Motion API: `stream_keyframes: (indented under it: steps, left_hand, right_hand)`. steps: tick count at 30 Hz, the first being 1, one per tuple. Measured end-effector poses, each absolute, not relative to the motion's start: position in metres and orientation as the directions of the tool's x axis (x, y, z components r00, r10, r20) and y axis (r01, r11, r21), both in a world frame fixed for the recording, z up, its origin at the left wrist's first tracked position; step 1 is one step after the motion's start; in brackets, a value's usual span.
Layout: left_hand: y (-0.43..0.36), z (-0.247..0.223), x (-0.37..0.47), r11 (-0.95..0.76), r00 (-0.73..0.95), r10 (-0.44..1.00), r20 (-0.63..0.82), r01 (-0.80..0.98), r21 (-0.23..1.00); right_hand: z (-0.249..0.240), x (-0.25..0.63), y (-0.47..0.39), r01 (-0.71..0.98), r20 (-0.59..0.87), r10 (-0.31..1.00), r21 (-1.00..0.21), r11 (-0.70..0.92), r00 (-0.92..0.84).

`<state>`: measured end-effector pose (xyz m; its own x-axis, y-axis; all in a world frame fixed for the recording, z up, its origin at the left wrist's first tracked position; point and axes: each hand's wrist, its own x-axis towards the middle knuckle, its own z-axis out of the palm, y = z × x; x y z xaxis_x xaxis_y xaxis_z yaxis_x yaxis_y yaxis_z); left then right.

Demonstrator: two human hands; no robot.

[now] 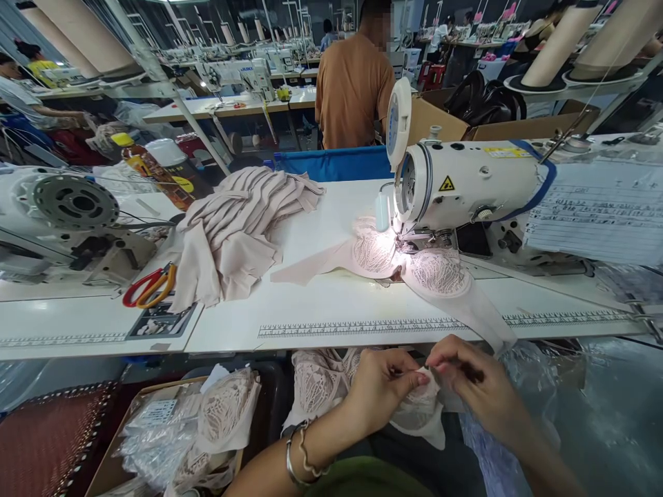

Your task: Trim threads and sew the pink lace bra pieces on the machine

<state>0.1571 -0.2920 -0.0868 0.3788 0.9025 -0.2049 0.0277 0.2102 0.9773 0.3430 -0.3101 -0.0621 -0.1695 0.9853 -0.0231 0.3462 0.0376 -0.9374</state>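
Over my lap, below the table's front edge, my left hand (380,386) pinches the upper edge of a beige lace bra (418,414) between thumb and fingers. My right hand (474,379) is closed at the same edge, its fingertips almost touching the left ones. Something small and dark shows between the fingertips, too small to name. Another beige bra (438,273) lies under the needle area of the white sewing machine (460,176), one wing hanging toward the table edge near my right hand. More lace cups (317,383) rest beside my left wrist.
Beige fabric pieces (248,228) are heaped left of the machine. Red and orange-handled scissors (150,286) lie near a second machine (67,221). A carton (135,407) with bagged parts and lace cups stands at lower left. A person in a brown shirt (352,83) sits beyond the table.
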Motion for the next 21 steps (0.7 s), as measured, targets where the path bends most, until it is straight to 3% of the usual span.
stream_keyframes:
  steps: [4,8,14,21]
  left_hand:
    - [-0.289,-0.083,0.156,0.300,0.406,0.879,-0.250,-0.063,0.952]
    - [-0.286,-0.082,0.156,0.331,0.415,0.872,-0.259,-0.111,0.937]
    - [-0.285,-0.082,0.155,0.301,0.396,0.883,-0.252,-0.065,0.951]
    - [-0.287,-0.081,0.156,0.227,0.375,0.904,-0.205,-0.014,0.974]
  right_hand:
    - [-0.067,0.354,-0.307,0.390,-0.040,0.982,-0.920,0.035,-0.184]
    - [-0.066,0.358,-0.302,0.476,-0.069,0.946,-0.874,0.095,-0.316]
    - [-0.060,0.351,-0.299,0.394,-0.177,0.906,-0.919,-0.013,-0.384]
    - [-0.063,0.338,-0.299,0.351,-0.154,0.933,-0.936,-0.032,-0.325]
